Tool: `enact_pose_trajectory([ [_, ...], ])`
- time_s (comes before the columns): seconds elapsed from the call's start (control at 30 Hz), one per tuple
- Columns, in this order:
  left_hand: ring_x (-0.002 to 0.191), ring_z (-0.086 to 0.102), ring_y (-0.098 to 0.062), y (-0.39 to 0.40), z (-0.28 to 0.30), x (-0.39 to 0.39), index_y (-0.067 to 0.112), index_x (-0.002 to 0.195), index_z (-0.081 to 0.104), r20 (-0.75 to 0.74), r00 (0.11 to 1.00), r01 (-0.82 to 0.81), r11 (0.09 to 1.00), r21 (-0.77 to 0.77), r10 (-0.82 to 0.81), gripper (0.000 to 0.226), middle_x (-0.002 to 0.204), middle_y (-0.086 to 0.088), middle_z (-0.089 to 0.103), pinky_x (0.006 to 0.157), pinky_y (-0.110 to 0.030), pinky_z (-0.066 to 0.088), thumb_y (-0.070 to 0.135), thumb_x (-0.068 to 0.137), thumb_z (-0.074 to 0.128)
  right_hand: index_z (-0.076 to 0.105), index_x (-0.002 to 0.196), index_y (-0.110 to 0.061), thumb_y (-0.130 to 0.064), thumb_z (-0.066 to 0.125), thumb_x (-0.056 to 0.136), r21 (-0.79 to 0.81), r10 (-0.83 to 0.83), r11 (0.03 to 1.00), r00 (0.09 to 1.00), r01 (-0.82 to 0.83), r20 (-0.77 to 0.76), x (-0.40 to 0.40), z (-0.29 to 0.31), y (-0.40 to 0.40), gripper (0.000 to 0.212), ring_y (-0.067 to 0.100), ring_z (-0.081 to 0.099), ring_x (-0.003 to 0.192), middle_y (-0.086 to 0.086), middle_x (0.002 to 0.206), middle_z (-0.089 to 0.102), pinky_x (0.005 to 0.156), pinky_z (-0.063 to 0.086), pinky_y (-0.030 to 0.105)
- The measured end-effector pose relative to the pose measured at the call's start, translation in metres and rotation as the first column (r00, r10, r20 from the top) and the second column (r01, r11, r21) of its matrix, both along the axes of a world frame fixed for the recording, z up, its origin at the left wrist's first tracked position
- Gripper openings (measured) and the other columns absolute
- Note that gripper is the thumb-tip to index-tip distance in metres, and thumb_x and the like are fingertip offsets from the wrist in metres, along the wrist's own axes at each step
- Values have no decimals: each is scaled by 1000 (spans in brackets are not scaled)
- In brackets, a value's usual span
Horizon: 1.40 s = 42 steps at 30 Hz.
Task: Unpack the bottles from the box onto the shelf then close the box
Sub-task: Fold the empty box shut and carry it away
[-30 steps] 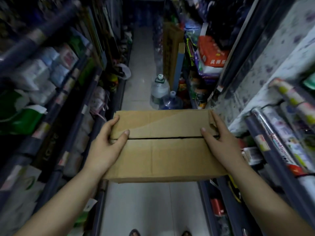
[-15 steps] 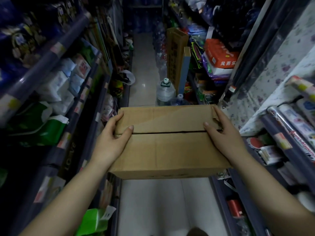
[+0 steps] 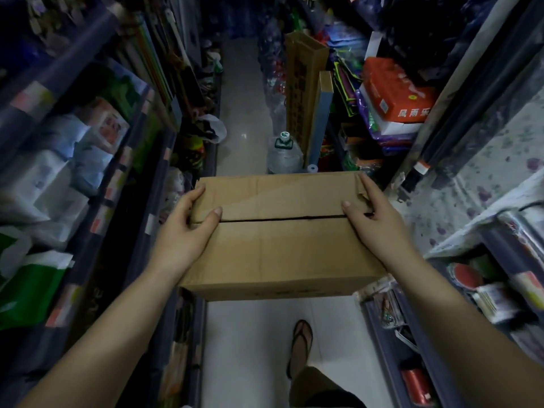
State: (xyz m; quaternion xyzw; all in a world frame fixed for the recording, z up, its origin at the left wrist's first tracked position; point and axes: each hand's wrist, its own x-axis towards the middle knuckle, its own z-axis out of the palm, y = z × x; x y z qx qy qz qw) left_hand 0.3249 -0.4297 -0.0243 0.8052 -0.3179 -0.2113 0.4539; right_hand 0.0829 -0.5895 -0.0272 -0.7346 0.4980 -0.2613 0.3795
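A person holds a brown cardboard box [image 3: 279, 234] up in the air with both hands, in the middle of a thin shop aisle. The box is shut, with its two top flaps folded down and meeting in a dark line across the top. The left hand [image 3: 184, 231] grips the left end of the box, its fingers [image 3: 194, 198] spread along the side and the thumb lying on top by the line. The right hand [image 3: 375, 222] grips the right end the same way, fingers spread on the far corner and thumb on top. Below the box is a white tiled floor [image 3: 253, 348], and one foot in a flip-flop [image 3: 300, 346] stands on it. Past the box, a big clear water bottle [image 3: 284, 156] with a green cap sits on the floor, beside a tall cardboard carton [image 3: 303, 89]. Shelves [image 3: 97, 178] full of packed goods line the left side, and more shelves line the right, with an orange pack [image 3: 396, 89] up high.
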Motion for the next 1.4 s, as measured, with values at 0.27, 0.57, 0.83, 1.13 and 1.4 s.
enact_pose_trajectory([
  [0.27, 117, 41, 0, -134, 3, 68, 44, 136, 40, 19, 996, -91, 996, 2, 91, 53, 126, 24, 41, 97, -24, 34, 47, 86, 59, 23, 149, -37, -35, 55, 93, 11, 91, 996, 995, -91, 47, 76, 16, -154, 64, 9, 41, 129, -8, 145, 43, 96, 31, 21],
  [0.57, 113, 42, 0, -232, -1, 137, 48, 136, 36, 40, 989, -147, 988, 45, 146, 55, 139, 15, 41, 92, -26, 34, 52, 86, 57, 23, 148, -37, -33, 55, 93, 29, 158, 987, 986, -159, 49, 152, 13, -265, 64, 3, 37, 118, -3, 145, 42, 95, 30, 21],
  [0.83, 117, 37, -5, -327, -29, 242, 47, 138, 34, 42, 995, -90, 995, 34, 88, 56, 142, 13, 37, 89, -29, 35, 51, 87, 56, 24, 149, -34, -31, 57, 93, 9, 114, 993, 992, -114, 56, 250, -12, -348, 65, 1, 38, 118, -5, 145, 43, 96, 34, 22],
  [1.13, 116, 36, -2, -417, -64, 388, 40, 139, 37, -21, 999, -34, 999, 11, 34, 55, 130, 15, 40, 91, -26, 35, 38, 89, 60, 24, 148, -32, -30, 57, 93, 16, 57, 998, 997, -58, 49, 391, -48, -426, 64, -10, 35, 114, -21, 130, 37, 88, 33, 5],
  [1.4, 126, 40, -2, -479, -192, 453, 35, 139, 40, -108, 991, -71, 997, 39, 75, 58, 135, 17, 44, 100, -19, 35, 29, 87, 64, 26, 147, -32, -24, 59, 92, 79, 56, 995, 998, -59, 41, 461, -173, -493, 64, -8, 40, 117, -36, 132, 34, 87, 30, -5],
])
